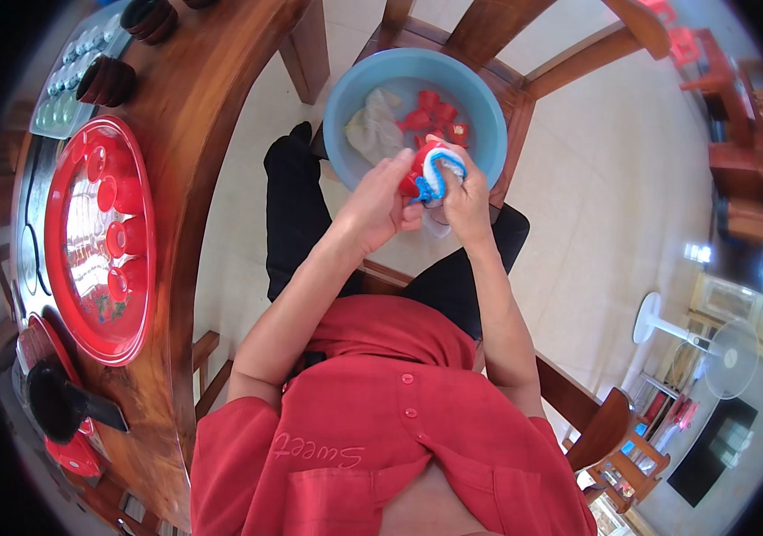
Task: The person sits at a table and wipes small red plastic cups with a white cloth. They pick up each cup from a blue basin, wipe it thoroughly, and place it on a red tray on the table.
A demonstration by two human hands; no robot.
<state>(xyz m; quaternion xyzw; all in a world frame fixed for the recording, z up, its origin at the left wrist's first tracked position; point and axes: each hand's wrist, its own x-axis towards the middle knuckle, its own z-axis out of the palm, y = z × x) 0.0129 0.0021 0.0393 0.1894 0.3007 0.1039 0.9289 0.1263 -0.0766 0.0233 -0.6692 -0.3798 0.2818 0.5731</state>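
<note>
Over the near rim of a blue plastic basin (pixel 335 114), both hands meet at a small red cup (pixel 421 158). My left hand (pixel 384 199) grips the cup's left side. A white cloth with blue edging (pixel 432 175) is bunched in my right hand (pixel 467 194) and pressed against the cup, hiding part of it. Several red cups (pixel 429 110) lie in water in the basin, and a pale wet cloth (pixel 376 127) is at their left.
The basin stands on a wooden chair (pixel 522 110). A wooden table (pixel 174 154) at left bears a red tray (pixel 145 268) with several red cups, dark stacked bowls (pixel 107 80) and a clear tray of small cups (pixel 73 74). A white fan (pixel 729 358) stands at right.
</note>
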